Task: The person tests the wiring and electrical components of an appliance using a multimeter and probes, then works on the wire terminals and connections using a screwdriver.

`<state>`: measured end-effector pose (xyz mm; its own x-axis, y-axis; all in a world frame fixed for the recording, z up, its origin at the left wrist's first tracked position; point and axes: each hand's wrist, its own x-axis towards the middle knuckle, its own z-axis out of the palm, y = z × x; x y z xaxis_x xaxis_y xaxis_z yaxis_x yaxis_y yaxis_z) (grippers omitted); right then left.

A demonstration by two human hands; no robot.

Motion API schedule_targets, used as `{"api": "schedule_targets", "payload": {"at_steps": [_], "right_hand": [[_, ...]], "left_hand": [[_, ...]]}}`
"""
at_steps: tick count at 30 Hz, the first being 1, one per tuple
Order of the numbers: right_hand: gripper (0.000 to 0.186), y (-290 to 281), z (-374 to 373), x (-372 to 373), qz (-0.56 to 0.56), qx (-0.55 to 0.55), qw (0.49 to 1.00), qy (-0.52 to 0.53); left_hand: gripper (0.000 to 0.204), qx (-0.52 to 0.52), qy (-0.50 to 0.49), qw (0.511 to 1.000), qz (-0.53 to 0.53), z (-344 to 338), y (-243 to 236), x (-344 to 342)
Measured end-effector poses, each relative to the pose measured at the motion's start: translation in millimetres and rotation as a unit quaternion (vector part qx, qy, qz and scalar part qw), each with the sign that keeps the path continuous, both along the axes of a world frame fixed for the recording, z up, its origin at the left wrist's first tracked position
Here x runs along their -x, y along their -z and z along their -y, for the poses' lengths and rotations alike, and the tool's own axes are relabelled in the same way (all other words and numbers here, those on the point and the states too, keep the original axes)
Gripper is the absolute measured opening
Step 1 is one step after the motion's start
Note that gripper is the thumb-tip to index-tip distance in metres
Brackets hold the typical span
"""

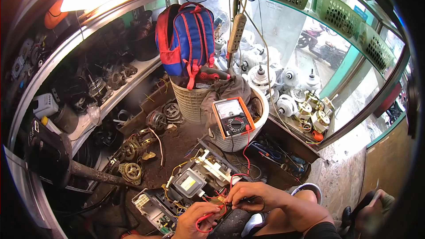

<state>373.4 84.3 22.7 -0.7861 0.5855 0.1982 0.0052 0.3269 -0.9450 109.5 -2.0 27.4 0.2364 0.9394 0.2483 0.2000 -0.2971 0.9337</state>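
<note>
My left hand (197, 219) pinches a red test probe (219, 208) with its red lead looping below. Just to its right, my right hand (250, 194) is closed on a black probe (228, 205). Both probe ends are close to wiring on an opened appliance assembly (189, 183), which has a metal box, white plastic parts, yellow and red wires and a circuit board (164, 219); the exact tip contacts are too small to tell. An orange-cased analog multimeter (234, 124) rests tilted on a cloth-topped white bucket (226, 144), its red and black leads hanging toward my hands.
A blue-red backpack (190, 40) sits on a woven bin (190, 104). Motor parts (130, 168) and a metal post (104, 175) lie left, below shelves of parts (113, 84). A tool box (276, 155) and glass case with white parts (290, 77) stand right. Another person's limb (374, 212) shows lower right.
</note>
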Motion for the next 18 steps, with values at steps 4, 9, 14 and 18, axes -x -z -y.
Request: {"api": "schedule_targets", "payload": {"at_steps": [4,9,14,18], "right_hand": [[0.028,-2.5,-0.3,0.5,0.002,-0.003,1.0,-0.013],[0.026,-1.0,-0.3,2.5,0.009,-0.015,1.0,-0.012],[0.027,1.7,0.0,1.8,0.017,-0.031,0.999,-0.008],[0.026,-1.7,-2.4,1.0,0.016,-0.035,0.999,0.001]], "left_hand": [[0.034,0.032,0.011,0.999,0.014,0.9,-2.6,2.2],[0.033,0.008,0.01,1.0,0.02,0.3,-1.0,4.2],[0.029,-0.007,0.003,1.0,-0.008,2.1,-1.6,1.0],[0.028,-0.006,-0.009,1.0,0.015,2.2,-0.4,-5.0]]}}
